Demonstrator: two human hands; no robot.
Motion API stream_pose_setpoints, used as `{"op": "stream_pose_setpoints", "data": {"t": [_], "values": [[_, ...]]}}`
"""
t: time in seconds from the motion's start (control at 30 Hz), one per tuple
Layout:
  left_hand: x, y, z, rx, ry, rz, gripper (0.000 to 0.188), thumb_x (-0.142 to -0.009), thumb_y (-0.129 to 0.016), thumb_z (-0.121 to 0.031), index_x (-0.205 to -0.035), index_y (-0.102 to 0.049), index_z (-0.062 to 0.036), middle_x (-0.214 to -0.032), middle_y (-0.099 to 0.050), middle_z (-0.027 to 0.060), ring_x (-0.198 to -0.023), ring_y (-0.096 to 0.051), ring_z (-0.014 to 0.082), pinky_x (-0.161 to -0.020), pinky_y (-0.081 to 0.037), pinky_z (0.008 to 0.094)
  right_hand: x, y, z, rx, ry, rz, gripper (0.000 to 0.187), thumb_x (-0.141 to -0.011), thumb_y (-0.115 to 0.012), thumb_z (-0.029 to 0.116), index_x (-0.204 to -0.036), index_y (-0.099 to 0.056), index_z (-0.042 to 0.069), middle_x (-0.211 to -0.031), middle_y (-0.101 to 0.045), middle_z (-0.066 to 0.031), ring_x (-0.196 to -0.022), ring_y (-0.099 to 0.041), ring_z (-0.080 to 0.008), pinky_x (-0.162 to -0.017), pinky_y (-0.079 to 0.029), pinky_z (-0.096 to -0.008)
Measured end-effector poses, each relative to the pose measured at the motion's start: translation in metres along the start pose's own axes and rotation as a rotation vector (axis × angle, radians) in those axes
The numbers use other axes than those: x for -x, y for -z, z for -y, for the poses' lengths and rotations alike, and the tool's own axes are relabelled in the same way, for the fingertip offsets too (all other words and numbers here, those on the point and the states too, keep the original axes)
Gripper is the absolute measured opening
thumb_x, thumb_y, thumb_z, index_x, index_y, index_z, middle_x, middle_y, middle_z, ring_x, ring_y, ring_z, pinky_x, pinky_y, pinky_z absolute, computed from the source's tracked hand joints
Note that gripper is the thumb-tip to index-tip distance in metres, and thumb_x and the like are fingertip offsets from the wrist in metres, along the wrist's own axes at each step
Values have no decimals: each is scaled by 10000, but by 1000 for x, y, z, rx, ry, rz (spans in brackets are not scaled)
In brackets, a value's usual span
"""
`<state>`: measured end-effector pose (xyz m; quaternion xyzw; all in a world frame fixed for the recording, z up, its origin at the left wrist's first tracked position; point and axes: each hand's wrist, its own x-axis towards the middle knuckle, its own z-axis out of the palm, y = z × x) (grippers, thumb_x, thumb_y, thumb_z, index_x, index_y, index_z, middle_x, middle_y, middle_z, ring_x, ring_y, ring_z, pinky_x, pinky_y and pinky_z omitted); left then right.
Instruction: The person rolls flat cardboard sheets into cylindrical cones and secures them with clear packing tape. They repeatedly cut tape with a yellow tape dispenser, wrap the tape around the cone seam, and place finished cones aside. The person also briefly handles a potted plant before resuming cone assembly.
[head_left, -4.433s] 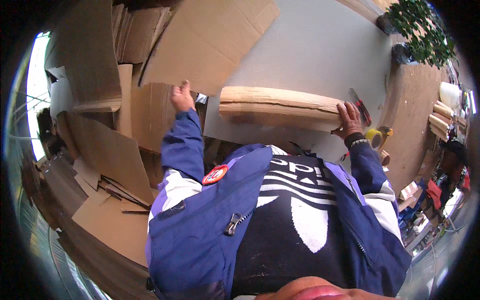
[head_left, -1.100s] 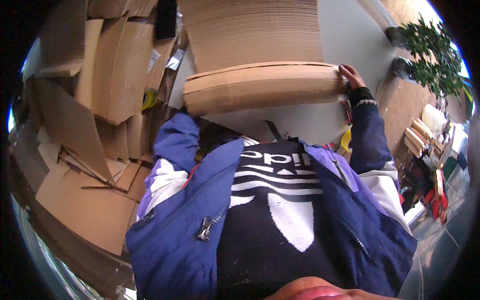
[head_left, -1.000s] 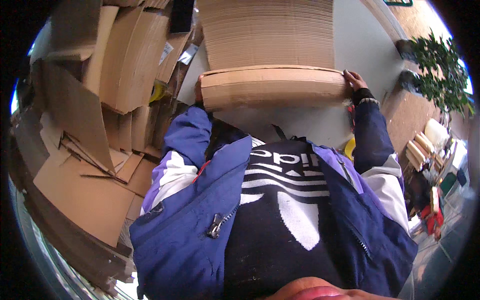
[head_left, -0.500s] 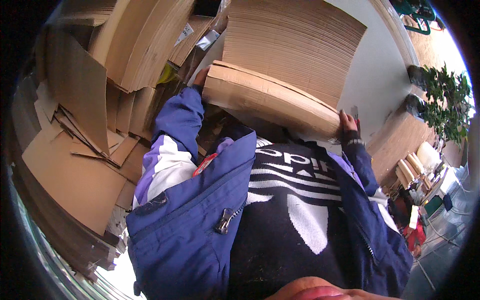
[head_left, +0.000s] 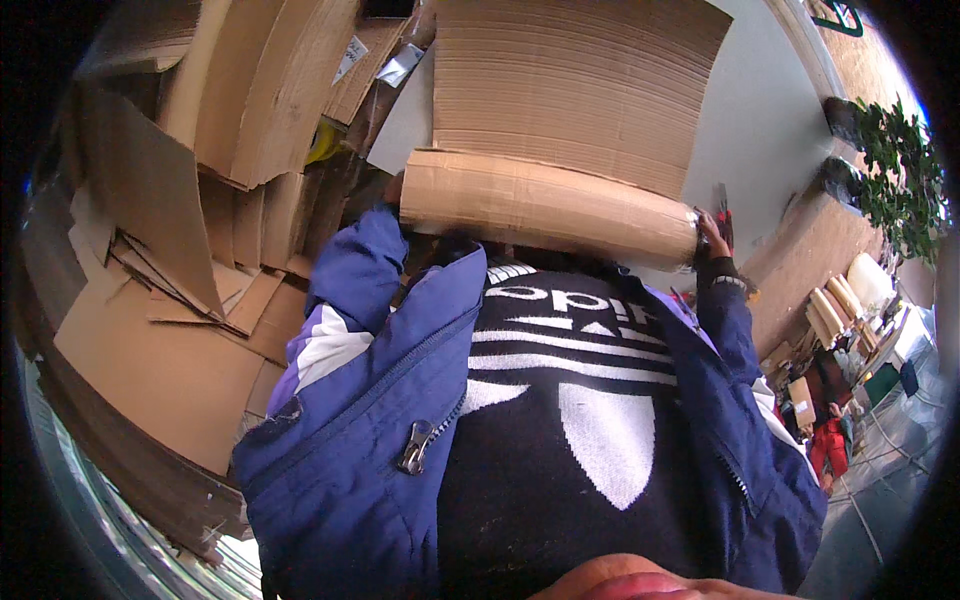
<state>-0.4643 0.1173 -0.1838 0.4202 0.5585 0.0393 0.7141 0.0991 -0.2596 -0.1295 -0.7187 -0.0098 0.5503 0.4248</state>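
Note:
A long brown cardboard package point(head_left: 550, 208) lies across in front of my chest, its broad face turned up. At its right end is my right hand point(head_left: 713, 236), fingers closed against the end and edge. My left hand point(head_left: 394, 190) grips the left end; only a little of it shows beside the cardboard, and its fingers are mostly hidden. Directly behind the package a flat corrugated cardboard sheet point(head_left: 580, 85) rests on the pale tabletop point(head_left: 765, 120). A red-handled tool point(head_left: 725, 218) is just beyond my right hand, its kind unclear.
Large cardboard sheets point(head_left: 270, 90) stand stacked at the left, with more flat pieces point(head_left: 150, 370) lower down. Something yellow point(head_left: 323, 142) sits between them and the table. A leafy plant point(head_left: 900, 190) is at the right; a person in red trousers point(head_left: 828, 448) is farther off.
The package has rolled, so its broad face now shows where its top edge and seam showed before. Its right end and my right hand have shifted slightly right.

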Motion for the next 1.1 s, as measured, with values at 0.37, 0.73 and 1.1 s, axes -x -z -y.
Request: {"op": "stream_pose_setpoints", "data": {"t": [0.37,0.73,1.1], "values": [[3,15,23,-210,123,-144,266,-930,-548,-122,-1172,-644,-66,-1082,-697,98,-941,-664,204,-838,-523,351,24,-30,53,341,49,-142,878,-839,-788,310,-1517,-297,46,-1487,-417,-197,-1357,-431,-304,-1124,-353,-389],[75,-45,-159,-748,-683,-433,334,-881,-629,-27,-1211,-598,-70,-1085,-670,112,-1026,-649,266,-917,-515,384,60,-38,16,-58,-90,-237,819,-832,-760,382,-1505,-355,148,-1382,-517,-125,-1202,-552,-270,-937,-495,-406],[90,-211,-166,-1390,-703,371,1137,-558,-895,-461,-1520,-332,-240,-1485,-364,195,-1374,-346,388,-1119,-299,539,69,-62,30,-26,115,-153,868,-765,-783,267,-1515,-364,139,-1395,-523,-99,-1235,-539,-229,-1042,-432,-364]]}}
